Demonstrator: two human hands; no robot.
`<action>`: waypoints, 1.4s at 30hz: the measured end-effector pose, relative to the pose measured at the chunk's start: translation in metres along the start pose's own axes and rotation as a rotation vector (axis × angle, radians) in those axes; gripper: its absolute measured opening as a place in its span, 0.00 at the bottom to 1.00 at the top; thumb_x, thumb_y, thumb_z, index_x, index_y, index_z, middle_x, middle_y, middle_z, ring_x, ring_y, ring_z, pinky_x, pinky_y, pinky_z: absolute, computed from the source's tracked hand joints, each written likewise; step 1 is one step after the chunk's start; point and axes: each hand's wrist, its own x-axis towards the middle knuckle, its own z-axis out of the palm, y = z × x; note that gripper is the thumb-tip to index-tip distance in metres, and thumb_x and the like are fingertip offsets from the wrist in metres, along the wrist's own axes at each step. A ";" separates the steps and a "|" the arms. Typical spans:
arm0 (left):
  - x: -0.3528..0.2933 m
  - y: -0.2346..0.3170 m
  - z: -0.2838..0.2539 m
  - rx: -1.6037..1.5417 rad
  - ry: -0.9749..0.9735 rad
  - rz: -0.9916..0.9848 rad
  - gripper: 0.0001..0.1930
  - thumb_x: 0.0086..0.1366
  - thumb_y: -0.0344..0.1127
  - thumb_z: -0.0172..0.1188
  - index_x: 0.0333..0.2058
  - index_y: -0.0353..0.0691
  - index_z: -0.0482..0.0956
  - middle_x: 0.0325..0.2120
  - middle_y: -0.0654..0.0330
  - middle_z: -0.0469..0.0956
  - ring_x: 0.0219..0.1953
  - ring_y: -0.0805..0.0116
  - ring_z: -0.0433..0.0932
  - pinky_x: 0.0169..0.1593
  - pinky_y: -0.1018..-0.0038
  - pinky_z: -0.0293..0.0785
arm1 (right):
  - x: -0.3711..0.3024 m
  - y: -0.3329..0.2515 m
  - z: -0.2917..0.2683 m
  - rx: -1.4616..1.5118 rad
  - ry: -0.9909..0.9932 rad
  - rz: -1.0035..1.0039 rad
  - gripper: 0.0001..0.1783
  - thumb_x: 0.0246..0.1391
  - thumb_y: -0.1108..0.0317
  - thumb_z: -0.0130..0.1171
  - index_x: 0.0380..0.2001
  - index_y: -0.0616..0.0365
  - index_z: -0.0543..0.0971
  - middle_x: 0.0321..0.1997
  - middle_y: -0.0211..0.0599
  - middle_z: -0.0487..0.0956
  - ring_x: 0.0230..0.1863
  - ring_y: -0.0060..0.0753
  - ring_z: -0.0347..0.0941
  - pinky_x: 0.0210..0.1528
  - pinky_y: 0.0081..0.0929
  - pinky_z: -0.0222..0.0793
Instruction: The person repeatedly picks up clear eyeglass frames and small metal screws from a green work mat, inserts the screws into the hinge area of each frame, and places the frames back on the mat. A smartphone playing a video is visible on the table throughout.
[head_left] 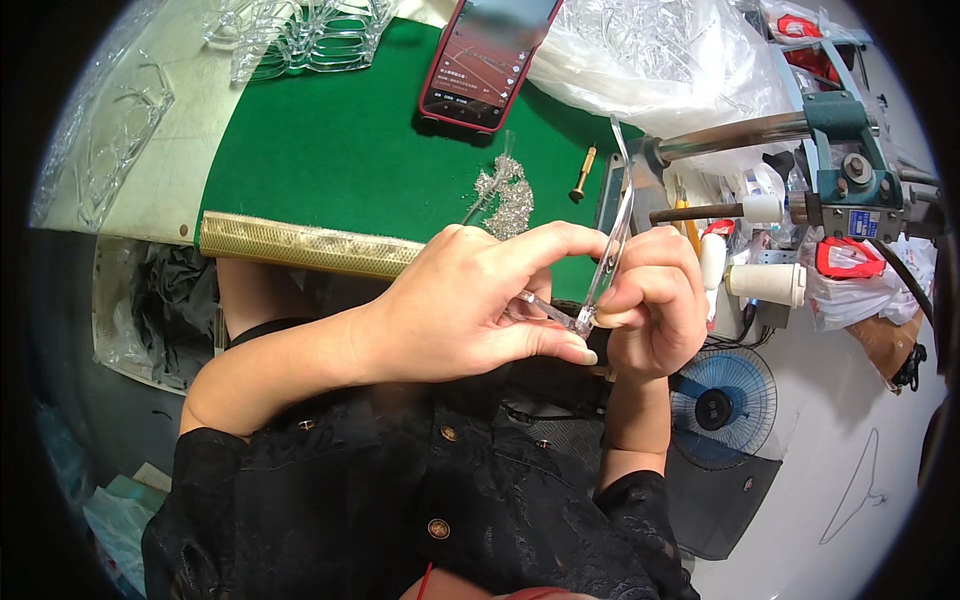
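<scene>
Clear plastic eyeglasses (622, 205) are held up between both hands, just past the near edge of a green mat (320, 130). My left hand (455, 295) is closed on them, index finger and thumb at the hinge corner; much of the frame is hidden behind its fingers. With bent fingers, my right hand (655, 300) pinches the same corner from the other side. One long clear arm points up and away. Beyond my left hand lies a pile of tiny silvery metal parts (512, 205), too small to make out. A small brass-coloured screwdriver (583, 175) rests to its right.
A red-cased phone (480, 75) lies at the back. Clear eyeglass frames (325, 45) are heaped far left, beside a plastic bag (660, 65) of more. A perforated gold strip (310, 245) edges the mat. At right are a green metal machine (845, 150), a cup (765, 284) and a fan (715, 408).
</scene>
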 end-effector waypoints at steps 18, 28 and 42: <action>0.000 0.000 0.001 -0.059 0.027 0.022 0.33 0.52 0.35 0.70 0.57 0.39 0.67 0.18 0.64 0.78 0.21 0.78 0.78 0.27 0.84 0.68 | 0.000 -0.001 0.005 0.006 0.067 0.036 0.15 0.43 0.56 0.66 0.21 0.55 0.76 0.25 0.30 0.72 0.28 0.31 0.67 0.32 0.26 0.62; 0.004 0.001 0.003 -0.181 -0.007 -0.067 0.32 0.53 0.32 0.70 0.56 0.35 0.67 0.20 0.63 0.79 0.23 0.81 0.77 0.28 0.85 0.68 | 0.003 0.009 0.000 -0.093 0.043 -0.061 0.17 0.41 0.50 0.64 0.20 0.53 0.76 0.24 0.28 0.71 0.28 0.32 0.66 0.33 0.27 0.62; 0.025 0.005 0.012 -0.248 -0.019 -0.028 0.34 0.53 0.22 0.66 0.58 0.33 0.61 0.30 0.63 0.77 0.28 0.81 0.75 0.35 0.80 0.73 | -0.009 0.023 -0.010 0.090 0.293 0.114 0.21 0.35 0.54 0.73 0.21 0.58 0.75 0.22 0.30 0.70 0.29 0.28 0.65 0.33 0.24 0.60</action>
